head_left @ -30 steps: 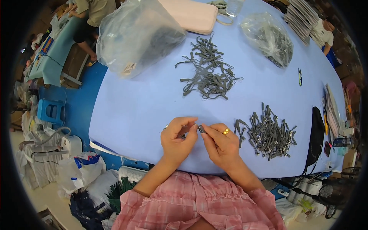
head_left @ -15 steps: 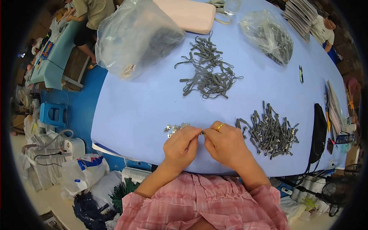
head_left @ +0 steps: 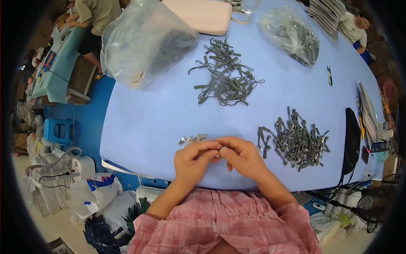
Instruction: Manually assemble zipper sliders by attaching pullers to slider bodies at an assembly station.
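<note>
Near the table's front edge, my left hand and my right hand meet at the fingertips. Both are closed in a pinch around something tiny; a dark bit and a shiny glint show there, but the fingers cover most of it. Just beyond my left hand lies a small heap of silvery metal fittings, partly hidden by that hand. To the right of my right hand is a pile of grey cord zipper pulls with metal ends. Farther back, grey cord pulls with bare loops lie in a loose heap.
A large clear plastic bag and a pink case stand at the back left. Another filled bag sits at the back right. A black pouch lies along the right side of the blue table. Other people work beyond.
My right hand has turned, its fingers now reaching over toward the left fingertips, and both hands overlap more closely. The whole view has shifted slightly.
</note>
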Demonstrator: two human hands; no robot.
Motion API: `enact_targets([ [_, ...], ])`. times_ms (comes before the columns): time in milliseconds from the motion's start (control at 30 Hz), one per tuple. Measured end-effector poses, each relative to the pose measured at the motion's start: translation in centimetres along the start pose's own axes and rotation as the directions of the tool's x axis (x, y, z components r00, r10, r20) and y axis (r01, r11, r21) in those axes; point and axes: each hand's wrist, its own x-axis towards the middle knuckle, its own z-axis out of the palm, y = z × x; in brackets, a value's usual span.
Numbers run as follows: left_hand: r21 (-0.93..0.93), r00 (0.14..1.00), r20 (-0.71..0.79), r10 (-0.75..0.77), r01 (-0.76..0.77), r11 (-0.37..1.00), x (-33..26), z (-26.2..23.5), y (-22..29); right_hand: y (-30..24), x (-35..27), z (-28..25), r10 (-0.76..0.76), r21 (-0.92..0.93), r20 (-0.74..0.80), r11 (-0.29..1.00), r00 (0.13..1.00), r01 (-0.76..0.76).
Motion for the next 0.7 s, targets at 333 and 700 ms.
enact_targets([
  [333, -0.149, 0.965, 0.082, -0.247, 0.257, 0.955, 0.3, 0.2, 0.4, -0.4, -1.2, -1.0, 0.112, 0.030, 0.118, 0.993, 0.987, -0.116],
  [700, 0.834, 0.874, 0.228, 0.429, -0.403, 0.376, 1.8, -1.4, 0.3, -2.0, -3.5, -5.2, -0.257, -0.935, 0.027, 0.334, 0.966, 0.115],
])
